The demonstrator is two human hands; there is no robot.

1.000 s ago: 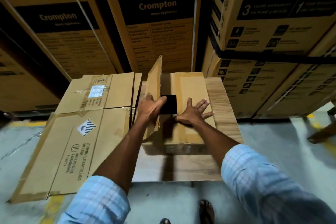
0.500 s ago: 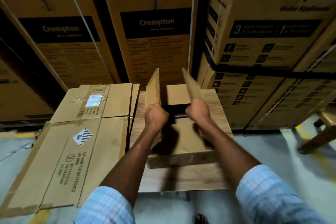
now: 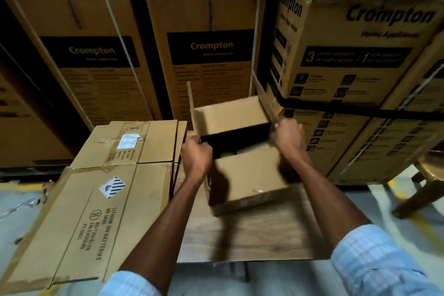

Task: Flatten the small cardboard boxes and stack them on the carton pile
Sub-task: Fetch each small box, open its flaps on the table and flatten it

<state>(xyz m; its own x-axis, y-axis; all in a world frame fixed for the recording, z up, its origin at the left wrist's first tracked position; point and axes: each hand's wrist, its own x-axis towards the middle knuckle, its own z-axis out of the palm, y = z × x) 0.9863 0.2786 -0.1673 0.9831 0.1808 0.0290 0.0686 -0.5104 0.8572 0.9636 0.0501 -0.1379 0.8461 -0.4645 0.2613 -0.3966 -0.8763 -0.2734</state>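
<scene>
The small box [image 3: 242, 166] sits on a wooden table [image 3: 252, 238], apparently tilted; left hand [image 3: 196, 155] and right hand [image 3: 287, 136] are each closed on an upright flap, beside flattened cartons [image 3: 96, 211], among stacked Crompton cartons [image 3: 209, 50].

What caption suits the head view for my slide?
Both hands, left and right, pull open a small box's flaps beside flattened cartons.
</scene>
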